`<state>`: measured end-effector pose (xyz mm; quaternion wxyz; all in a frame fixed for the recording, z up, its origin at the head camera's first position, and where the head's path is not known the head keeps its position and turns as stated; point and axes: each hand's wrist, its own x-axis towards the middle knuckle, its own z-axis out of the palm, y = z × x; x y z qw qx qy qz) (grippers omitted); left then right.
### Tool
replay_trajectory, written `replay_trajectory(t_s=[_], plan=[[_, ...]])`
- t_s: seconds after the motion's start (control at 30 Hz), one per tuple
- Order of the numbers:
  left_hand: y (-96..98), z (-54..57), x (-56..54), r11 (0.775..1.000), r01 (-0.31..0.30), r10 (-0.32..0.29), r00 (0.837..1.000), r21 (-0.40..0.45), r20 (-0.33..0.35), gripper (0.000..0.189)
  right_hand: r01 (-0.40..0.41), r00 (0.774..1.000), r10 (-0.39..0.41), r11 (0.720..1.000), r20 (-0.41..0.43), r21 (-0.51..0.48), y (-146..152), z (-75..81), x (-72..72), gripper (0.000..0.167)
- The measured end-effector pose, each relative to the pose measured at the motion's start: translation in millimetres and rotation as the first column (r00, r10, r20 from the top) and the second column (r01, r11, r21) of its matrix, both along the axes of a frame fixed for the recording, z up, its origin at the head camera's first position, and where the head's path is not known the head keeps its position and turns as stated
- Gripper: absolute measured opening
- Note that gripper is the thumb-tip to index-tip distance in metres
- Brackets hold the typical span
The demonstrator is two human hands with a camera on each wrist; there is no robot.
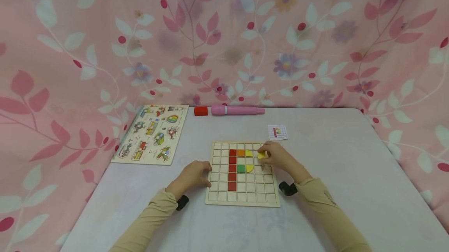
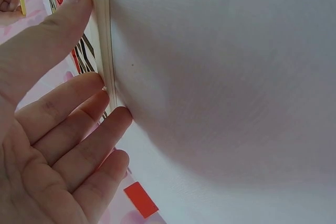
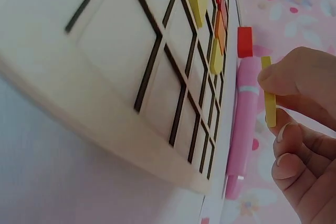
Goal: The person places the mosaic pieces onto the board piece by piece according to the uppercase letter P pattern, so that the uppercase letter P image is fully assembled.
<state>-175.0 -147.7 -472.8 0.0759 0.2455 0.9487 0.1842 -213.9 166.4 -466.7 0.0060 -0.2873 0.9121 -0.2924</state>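
A wooden grid board [image 1: 257, 197] lies on the table with a column of red square tiles [image 1: 232, 168] set in its cells. To the right of that column sit an orange tile [image 1: 241, 153], a green tile [image 1: 241, 168] and two yellow rounded tiles [image 1: 249, 168]. My right hand [image 1: 280, 157] pinches another yellow tile [image 3: 269, 98] between thumb and fingers, over the board's upper right part. My left hand [image 1: 192, 176] rests at the board's left edge, thumb and fingertips touching its side, fingers fairly straight in the left wrist view [image 2: 68, 145].
A picture puzzle board [image 1: 151, 135] lies at the back left. Along the far edge are a red block [image 1: 201, 111] and a pink microphone-shaped stick [image 1: 238, 110]. A small pattern card [image 1: 278, 132] lies behind the grid board. A pink floral cloth [image 1: 224, 49] hangs behind the table.
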Motion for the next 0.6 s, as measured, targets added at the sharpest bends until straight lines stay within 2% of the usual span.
replay_trajectory(t_s=[0.23,0.5,0.6], plan=[[-0.1,1.2,0.4,1.0,-0.008,0.008,1.0,-0.008,0.0,0.048,-0.082,0.996,0.081,0.996,-0.043,-0.028,-15.1,-7.9,-1.8,0.028],[0.8,2.9,0.3,1.0,0.005,-0.005,1.0,0.015,0.001,0.048,-0.068,0.997,0.068,0.998,0.03,-0.015,-25.3,-11.9,0.0,0.025],[0.4,2.8,0.7,1.0,0.005,-0.005,1.0,0.022,0.0,0.048,-0.072,0.997,0.072,0.997,0.032,-0.01,-26.6,-13.6,-1.3,0.023]])
